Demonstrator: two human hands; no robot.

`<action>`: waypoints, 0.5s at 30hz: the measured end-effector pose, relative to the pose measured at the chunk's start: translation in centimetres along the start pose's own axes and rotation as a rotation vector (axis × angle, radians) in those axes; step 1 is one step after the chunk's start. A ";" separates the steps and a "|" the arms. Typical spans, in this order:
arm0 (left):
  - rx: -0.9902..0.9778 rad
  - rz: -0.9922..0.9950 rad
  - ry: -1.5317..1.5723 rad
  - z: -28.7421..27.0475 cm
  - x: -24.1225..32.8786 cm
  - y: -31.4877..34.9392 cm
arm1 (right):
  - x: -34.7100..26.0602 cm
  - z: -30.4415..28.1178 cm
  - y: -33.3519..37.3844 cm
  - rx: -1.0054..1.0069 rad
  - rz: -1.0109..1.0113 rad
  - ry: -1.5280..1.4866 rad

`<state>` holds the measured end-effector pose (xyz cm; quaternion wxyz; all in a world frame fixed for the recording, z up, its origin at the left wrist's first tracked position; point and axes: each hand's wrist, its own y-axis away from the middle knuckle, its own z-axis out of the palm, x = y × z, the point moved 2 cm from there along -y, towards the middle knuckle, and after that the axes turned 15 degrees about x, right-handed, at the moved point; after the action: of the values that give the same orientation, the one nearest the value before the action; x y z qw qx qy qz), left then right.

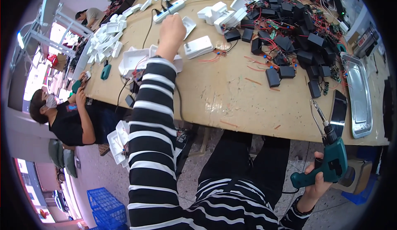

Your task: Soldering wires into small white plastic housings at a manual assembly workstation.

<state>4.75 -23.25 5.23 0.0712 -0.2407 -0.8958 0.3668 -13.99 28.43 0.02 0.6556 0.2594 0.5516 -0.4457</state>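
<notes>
My left hand (172, 30) reaches far across the table, closed, at the near edge of a white power strip (177, 6) with black plugs in it. The hand hides its own fingertips and whatever is in them. A white casing shell (189, 26) lies just right of that hand, and a closed white casing (198, 47) sits nearer, beside a small board with red wires (220, 53). In my right hand (316, 180), off the table's front right edge, is a green soldering gun (336, 162), its tip pointing up and away over the table edge.
Black boxes and wired circuit boards (289, 27) pile at the right. A metal tray (361, 97) and a black phone (339, 108) lie at the right edge. White casings (108, 38) heap at the left, where a masked person (68, 118) works. Blue crates (106, 205) stand on the floor.
</notes>
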 end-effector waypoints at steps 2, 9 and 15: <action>-0.063 -0.021 -0.019 2.6 0.2 -0.7 | -0.1 -0.1 -0.2 0.013 0.015 0.021; -0.098 -0.036 -0.220 5.1 -1.6 -1.0 | 0.5 0.5 -1.4 0.056 0.044 0.036; -0.191 -0.132 0.551 -6.2 5.5 -0.4 | 0.7 -0.4 -1.6 0.049 0.020 -0.007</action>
<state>1.69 -16.95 9.72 0.3123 -0.2779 -0.8870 0.1962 -15.62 27.76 -0.52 0.6554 0.2795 0.5355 -0.4535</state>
